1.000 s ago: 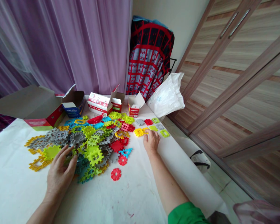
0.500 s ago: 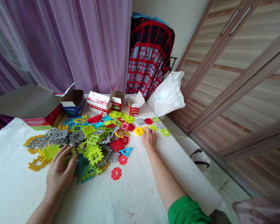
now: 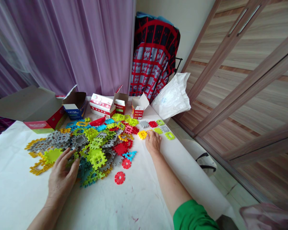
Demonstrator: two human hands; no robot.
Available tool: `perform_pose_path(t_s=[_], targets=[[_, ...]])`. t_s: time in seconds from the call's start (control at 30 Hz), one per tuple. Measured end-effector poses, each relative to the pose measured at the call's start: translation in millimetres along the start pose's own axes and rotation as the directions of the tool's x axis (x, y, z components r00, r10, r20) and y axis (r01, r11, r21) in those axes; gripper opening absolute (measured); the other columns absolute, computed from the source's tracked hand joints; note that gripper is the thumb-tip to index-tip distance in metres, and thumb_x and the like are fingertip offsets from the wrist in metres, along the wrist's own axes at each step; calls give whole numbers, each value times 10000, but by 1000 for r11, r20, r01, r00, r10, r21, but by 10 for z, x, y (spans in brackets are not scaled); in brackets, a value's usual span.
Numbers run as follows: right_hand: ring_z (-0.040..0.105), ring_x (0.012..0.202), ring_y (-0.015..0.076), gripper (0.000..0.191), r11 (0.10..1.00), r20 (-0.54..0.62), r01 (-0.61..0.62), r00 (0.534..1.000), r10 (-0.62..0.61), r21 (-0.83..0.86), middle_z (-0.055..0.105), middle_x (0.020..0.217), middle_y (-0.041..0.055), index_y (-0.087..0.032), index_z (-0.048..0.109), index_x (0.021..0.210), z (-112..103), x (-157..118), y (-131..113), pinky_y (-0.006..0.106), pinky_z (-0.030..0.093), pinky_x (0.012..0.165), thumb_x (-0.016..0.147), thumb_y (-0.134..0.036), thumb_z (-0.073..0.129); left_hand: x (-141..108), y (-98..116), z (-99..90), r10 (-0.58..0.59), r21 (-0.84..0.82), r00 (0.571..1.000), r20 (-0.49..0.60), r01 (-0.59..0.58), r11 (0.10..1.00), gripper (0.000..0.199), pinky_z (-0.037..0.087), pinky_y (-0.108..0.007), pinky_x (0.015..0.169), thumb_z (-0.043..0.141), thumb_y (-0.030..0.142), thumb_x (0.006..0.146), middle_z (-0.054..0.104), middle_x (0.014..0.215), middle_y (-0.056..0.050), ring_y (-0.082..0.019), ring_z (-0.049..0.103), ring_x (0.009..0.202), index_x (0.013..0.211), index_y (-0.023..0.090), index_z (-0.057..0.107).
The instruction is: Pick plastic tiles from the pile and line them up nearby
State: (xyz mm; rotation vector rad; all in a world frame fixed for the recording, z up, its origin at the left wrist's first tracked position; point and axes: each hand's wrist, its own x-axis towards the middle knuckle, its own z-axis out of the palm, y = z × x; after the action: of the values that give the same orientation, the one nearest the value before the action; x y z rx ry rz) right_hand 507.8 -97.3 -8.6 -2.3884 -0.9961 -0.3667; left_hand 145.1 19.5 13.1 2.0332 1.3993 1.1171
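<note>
A pile of plastic interlocking pieces in green, grey, yellow, blue and red covers the middle of the white table. My left hand rests at the pile's near left side, fingers spread, beside a round green piece. On the right, my right hand is down on the cloth with its fingers curled, touching or close beside a yellow piece; its fingertips are partly hidden. Just beyond that hand lie several small pieces, among them a red one and a green one. A red disc lies apart in front.
Open boxes stand along the back: a large red one, a blue one and small red ones. A white plastic bag sits at the back right corner. Right of the white-covered table are a stool and a wooden wardrobe.
</note>
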Motion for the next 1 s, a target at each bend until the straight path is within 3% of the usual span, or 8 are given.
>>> perform_pose_path(t_s=[0.13,0.37,0.7,1.0], targets=[[568,1172,270,198,1000,5,16,1000,-16,8,743,1181,97,-206,659,1119,-30,-23,-17,382,326,945,944,-238,572,-2,14,-6,-18,-3,1000,13,18,1000,528,611,-361,767,524,606,865,621,1448,-89,-296,628,1265,1223,250,676],[560,1143,316,473,998,-25,43,999,-44,-48,726,1168,149,-180,627,1160,-54,-49,-126,404,329,936,809,-474,746,3,2,-7,-7,4,1000,12,7,1000,516,614,-376,852,527,608,869,626,1440,-77,-302,612,1289,1220,260,675],[571,1125,339,507,996,-15,-6,1000,4,-93,727,1147,171,-174,623,1221,-48,25,-215,437,342,941,791,-420,728,-2,21,-7,-11,1,1000,13,11,1000,508,593,-429,976,516,611,886,617,1447,-91,-319,592,1319,1220,261,669],[569,1134,337,514,995,1,-20,1000,20,-95,720,1156,175,-159,623,1234,-60,21,-222,438,342,943,793,-401,729,-1,23,-7,-2,29,1000,11,2,1000,520,503,-484,1123,496,627,892,622,1442,-99,-322,581,1334,1214,252,657]])
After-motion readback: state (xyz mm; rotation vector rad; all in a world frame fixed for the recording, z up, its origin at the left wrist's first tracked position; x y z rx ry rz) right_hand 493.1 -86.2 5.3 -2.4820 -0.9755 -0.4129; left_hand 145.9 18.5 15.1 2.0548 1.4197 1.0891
